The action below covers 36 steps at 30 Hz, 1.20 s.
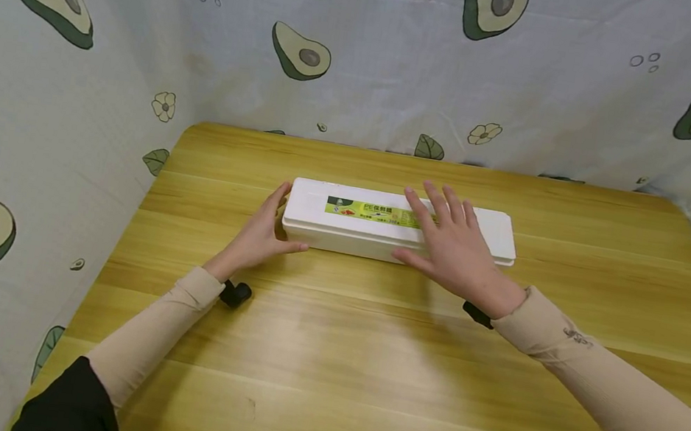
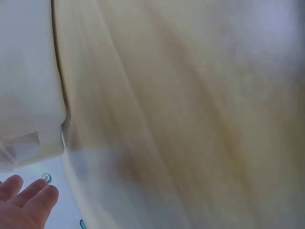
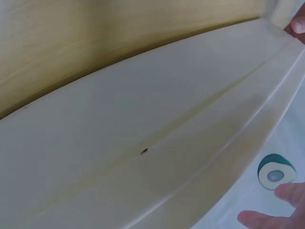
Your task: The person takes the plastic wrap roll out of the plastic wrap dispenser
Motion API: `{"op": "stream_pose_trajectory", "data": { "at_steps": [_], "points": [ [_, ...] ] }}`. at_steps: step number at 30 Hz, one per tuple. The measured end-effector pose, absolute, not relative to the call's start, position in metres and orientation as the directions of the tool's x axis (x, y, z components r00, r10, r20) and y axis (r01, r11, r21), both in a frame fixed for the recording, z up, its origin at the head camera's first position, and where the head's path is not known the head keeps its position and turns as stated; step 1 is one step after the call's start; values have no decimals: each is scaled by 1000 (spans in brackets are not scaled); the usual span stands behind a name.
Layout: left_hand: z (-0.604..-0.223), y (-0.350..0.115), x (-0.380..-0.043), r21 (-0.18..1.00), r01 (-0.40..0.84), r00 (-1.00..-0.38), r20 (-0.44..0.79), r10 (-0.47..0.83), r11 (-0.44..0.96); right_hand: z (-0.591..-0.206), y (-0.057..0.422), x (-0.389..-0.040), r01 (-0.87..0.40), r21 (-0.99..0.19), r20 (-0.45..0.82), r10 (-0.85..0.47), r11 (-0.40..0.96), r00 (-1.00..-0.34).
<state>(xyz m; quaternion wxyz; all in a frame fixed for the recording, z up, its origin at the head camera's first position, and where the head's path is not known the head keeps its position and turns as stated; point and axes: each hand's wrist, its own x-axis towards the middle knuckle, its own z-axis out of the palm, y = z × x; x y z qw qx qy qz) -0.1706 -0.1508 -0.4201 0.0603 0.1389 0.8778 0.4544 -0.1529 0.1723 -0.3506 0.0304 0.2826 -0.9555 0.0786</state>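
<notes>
A long white cling film box [image 1: 370, 228] lies crosswise on the table, its lid down and a green printed label on top. At its left end is my left hand [image 1: 258, 234], fingers along the end and thumb stretched out at the front edge. In the left wrist view, the left fingertips [image 2: 42, 198] show a little below the box end. My right hand [image 1: 456, 258] is spread over the right half of the lid, fingers straight, covering part of the label. The right wrist view shows the box's long front side [image 3: 143, 114] with a small dark speck.
The wood-grain table [image 1: 324, 361] extends toward me and to both sides of the box. Behind and beside it hangs a pale cloth [image 1: 381, 64] printed with avocados, leaves and flowers. A black wrist camera [image 1: 235, 294] sits under the left wrist.
</notes>
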Motion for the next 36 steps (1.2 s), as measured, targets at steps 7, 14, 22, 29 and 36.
{"op": "stream_pose_trajectory", "data": {
  "at_steps": [7,14,22,29,36],
  "points": [
    [-423,-153,-176,805,172,-947,-23,320,568,-353,165,-160,-576,-144,106,-566,805,-817],
    [-425,-155,-182,804,168,-938,-47,343,570,-359,163,-170,-609,-165,97,-602,776,-793],
    [-428,-156,-187,816,157,-934,-60,351,557,-367,165,-184,-671,-165,127,-659,723,-741],
    [-430,-156,-192,822,165,-931,-53,360,546,-369,165,-191,-687,-184,124,-677,703,-726],
    [-432,-157,-196,845,169,-920,-50,390,507,-371,164,-195,-680,-213,110,-675,701,-730]
  ]
}}
